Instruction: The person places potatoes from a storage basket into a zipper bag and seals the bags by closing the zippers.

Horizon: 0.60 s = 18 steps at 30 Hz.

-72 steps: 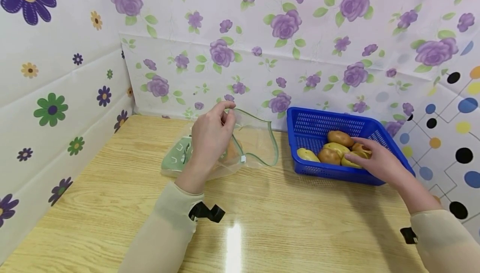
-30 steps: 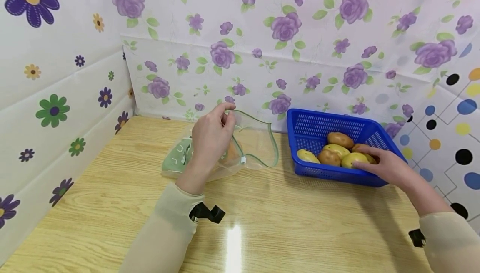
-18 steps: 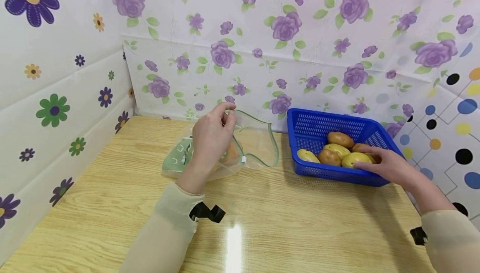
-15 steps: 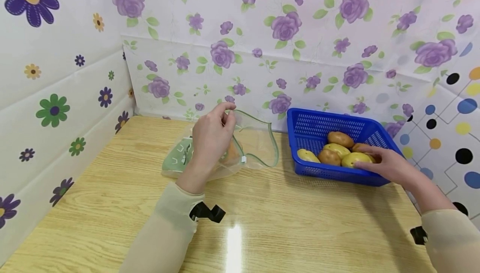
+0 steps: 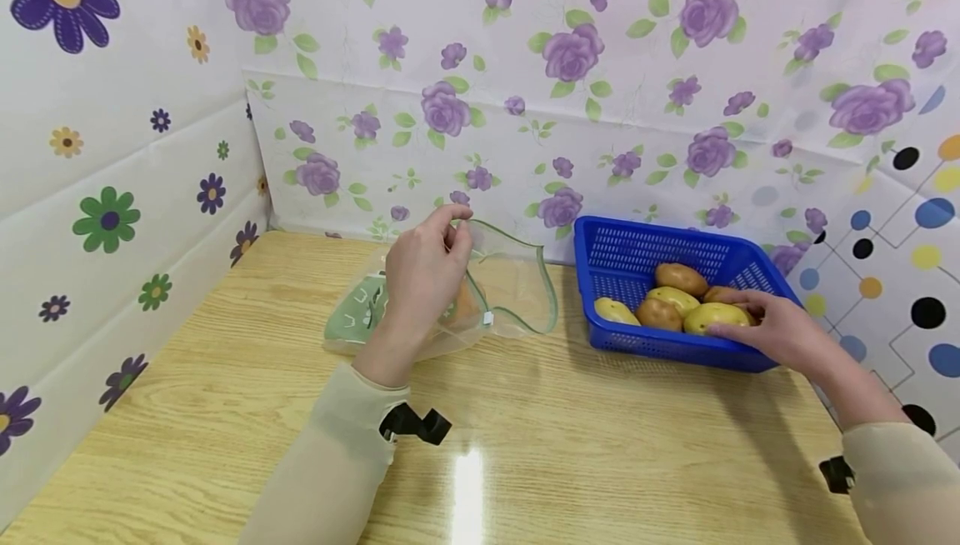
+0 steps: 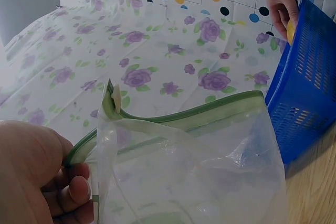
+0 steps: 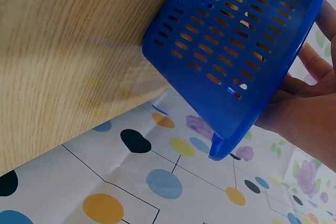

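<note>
I have the left hand point(image 5: 425, 274) pinching the clear bag point(image 6: 189, 166) by its green rim point(image 6: 199, 116), at 10 to 11 o'clock on the mouth, which gapes toward 3 o'clock. The right hand point(image 5: 783, 332) reaches into the basket point(image 5: 660, 345) and holds the yellow potato point(image 5: 708, 318), thumb on the near side and fingers curled beyond; how firm that hold is, I cannot tell. The potato lies inside the basket, at 4 to 5 o'clock from its centre, just beside a brown potato point(image 5: 660, 315). I'd expect it to be stiff and fairly light, with a smooth, slightly slippery skin that could roll, so I favour a grasp across its middle over one at the tapered ends. The bag looks thin and limp, likely to sag wherever unsupported; its rim seems the stiffest part and the best place to hold. The basket looks rigid, standing on the table point(image 5: 562, 445).
</note>
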{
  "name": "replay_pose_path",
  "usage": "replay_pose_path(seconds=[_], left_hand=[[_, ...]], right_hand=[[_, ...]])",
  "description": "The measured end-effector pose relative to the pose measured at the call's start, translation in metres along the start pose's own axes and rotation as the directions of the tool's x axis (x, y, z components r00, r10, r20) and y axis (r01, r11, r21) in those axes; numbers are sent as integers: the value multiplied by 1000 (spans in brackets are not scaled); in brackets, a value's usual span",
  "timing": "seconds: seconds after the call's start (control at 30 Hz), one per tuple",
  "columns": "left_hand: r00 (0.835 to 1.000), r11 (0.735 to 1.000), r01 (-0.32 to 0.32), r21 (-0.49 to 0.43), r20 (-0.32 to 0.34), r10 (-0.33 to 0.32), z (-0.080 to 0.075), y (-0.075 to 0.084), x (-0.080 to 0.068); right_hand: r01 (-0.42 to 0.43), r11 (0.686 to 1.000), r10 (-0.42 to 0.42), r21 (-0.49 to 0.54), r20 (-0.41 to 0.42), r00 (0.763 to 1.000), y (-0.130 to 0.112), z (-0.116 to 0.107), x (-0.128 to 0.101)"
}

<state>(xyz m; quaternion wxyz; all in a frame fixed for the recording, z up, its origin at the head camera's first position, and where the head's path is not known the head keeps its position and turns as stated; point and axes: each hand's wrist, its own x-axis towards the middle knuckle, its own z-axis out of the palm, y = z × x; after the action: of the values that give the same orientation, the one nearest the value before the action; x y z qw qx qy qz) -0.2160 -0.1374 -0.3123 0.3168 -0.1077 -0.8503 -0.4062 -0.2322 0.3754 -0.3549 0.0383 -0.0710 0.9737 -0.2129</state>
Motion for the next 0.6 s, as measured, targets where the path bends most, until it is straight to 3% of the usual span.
replay_pose_path(seconds=[0.3, 0.6], left_hand=[[1000, 1000, 3, -1, 0, -3, 0, 0, 0], [1000, 1000, -1, 2, 2, 1, 0, 0, -1]], right_hand=[[-21, 1000, 21, 6, -55, 998, -4, 4, -2], [13, 997, -1, 71, -167, 986, -9, 9, -4]])
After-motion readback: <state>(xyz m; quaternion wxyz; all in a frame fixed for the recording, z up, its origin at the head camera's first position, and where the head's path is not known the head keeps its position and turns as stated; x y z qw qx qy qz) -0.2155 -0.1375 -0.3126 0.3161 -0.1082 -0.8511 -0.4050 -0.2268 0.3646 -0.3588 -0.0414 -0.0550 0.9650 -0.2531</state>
